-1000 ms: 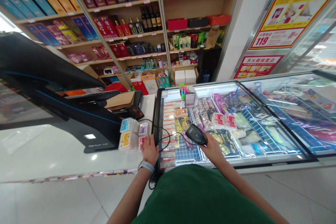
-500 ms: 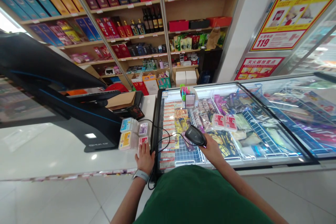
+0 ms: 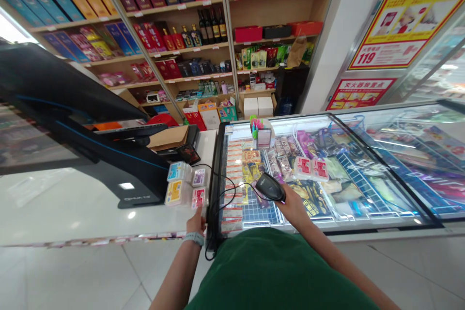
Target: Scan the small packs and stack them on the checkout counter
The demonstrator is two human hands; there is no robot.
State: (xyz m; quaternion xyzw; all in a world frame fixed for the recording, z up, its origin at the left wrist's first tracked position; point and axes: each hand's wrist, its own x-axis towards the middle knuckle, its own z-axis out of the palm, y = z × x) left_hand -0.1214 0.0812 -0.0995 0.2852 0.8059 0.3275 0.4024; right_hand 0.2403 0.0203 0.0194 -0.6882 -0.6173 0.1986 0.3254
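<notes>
Right hand [image 3: 292,206] had fingers wrapped round black scanner [image 3: 269,187], over glass-topped freezer [image 3: 217,155]. Left hand [image 3: 195,224] had index finger extended at near edge of red-labelled box [image 3: 199,197] on white tabletop [image 3: 145,225]; other fingers curled, couldn't tell if gripping.

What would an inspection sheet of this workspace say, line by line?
Surface: white counter beside a glass-topped freezer.
Things: boxes with blue, yellow, purple and red labels on the counter; two red-labelled boxes on the freezer.
Clutter: brown paper behind the counter boxes.
Hands: right hand holds a scanner; left hand points at the red-labelled counter box, contact unclear.
Cables: black cord looped over the freezer's counter-side edge.
Surroundings: stocked shelves, posters.
</notes>
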